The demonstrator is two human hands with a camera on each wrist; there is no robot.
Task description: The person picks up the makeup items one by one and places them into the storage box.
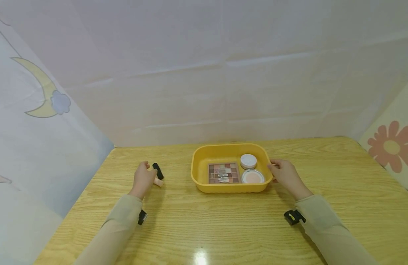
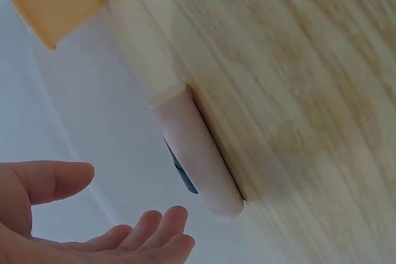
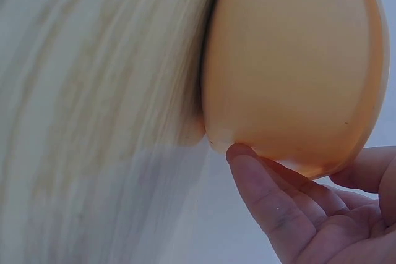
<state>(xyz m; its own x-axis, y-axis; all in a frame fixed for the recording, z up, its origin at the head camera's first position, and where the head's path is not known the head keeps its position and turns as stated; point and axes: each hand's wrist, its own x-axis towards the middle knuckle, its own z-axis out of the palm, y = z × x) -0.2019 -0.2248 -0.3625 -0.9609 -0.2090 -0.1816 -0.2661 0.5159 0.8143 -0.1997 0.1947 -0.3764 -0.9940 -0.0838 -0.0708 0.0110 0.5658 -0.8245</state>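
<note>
Tray [image 1: 230, 188], yellow, flat on the table [image 1: 197, 224], ahead of the person and between the two hands. Right hand [image 1: 286, 176] has hold of its right end: thumb at the rim, fingers curled against the outer wall. Inside: palette [image 1: 224, 173] lying towards the front, many colour squares; right of it, compact [image 1: 253, 176], lying flat in the front right corner, and jar [image 1: 248, 161], white-topped, just behind the compact.

Left hand [image 1: 143, 180] well apart from the tray, off its left side. Grasp released: thumb and fingers spread, nothing between them. Pink tube [image 2: 197, 153] lies on the table just beyond the fingertips, a small gap showing. Black tube [image 1: 158, 171] just behind it; whether the two tubes touch, I cannot tell. Pale sleeve [image 1: 122, 215] on the left arm.
</note>
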